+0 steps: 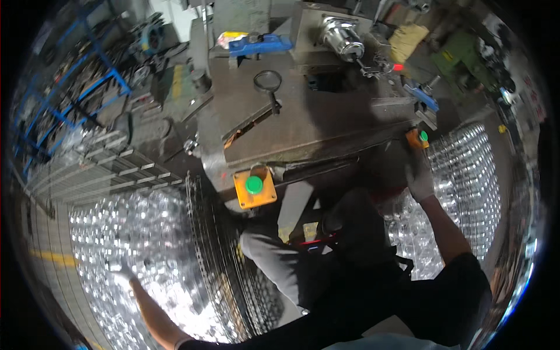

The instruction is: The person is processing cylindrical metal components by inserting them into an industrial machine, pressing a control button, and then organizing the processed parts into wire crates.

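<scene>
Looking down past the person's lap, the head view showed the left hand [121, 275] at the shiny metal parts [143, 227], which lay massed beside a dark wire mesh panel [201, 233] on the person's left. Glare washed over that hand, so whether its fingers were apart or clamped on a part could not be told. The right hand [421, 182], gloved, was just below the right button box [412, 139], its fingers pointing up toward it; contact could not be made out, nor how far apart the fingers stood. Beside that arm lay a second mass of shiny parts [469, 169].

Between the hands, the left button box [256, 201] sat at the near edge of the surface [326, 125]. A ringed black tool [268, 81] lay on top, and a shiny metal cylinder [344, 41] stood out from a fixture at the back.

As a judgement, the left hand's work called for a firm hold on one part's body, clear of possibly sharp rims, and a straight lift so that neighbours did not snag. The right fingers were best kept off the green button unless a press was truly meant.
</scene>
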Demonstrator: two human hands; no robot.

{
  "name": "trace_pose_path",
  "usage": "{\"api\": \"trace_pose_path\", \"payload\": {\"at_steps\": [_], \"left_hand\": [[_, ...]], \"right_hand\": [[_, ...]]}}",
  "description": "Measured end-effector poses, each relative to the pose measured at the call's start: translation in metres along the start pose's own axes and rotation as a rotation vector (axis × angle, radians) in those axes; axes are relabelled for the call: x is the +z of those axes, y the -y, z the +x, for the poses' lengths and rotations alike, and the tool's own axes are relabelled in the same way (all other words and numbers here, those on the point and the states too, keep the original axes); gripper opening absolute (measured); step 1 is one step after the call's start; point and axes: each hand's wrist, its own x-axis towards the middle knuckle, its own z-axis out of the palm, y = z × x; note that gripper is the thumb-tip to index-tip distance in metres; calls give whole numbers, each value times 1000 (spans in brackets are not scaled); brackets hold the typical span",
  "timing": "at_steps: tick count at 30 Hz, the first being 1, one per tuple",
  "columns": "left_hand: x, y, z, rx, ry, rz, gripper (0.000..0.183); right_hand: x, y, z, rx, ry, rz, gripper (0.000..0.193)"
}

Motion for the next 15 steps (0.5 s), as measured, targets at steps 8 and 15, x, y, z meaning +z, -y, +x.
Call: {"api": "trace_pose_path", "payload": {"at_steps": [8,15], "left_hand": [[7,20,108,45,-205,-110,82],[17,15,123,-18,-303,-290,78]], "right_hand": [[-32,68,113,-218,-238,-5,56],[-45,76,235,-146,-182,-71,37]]}}
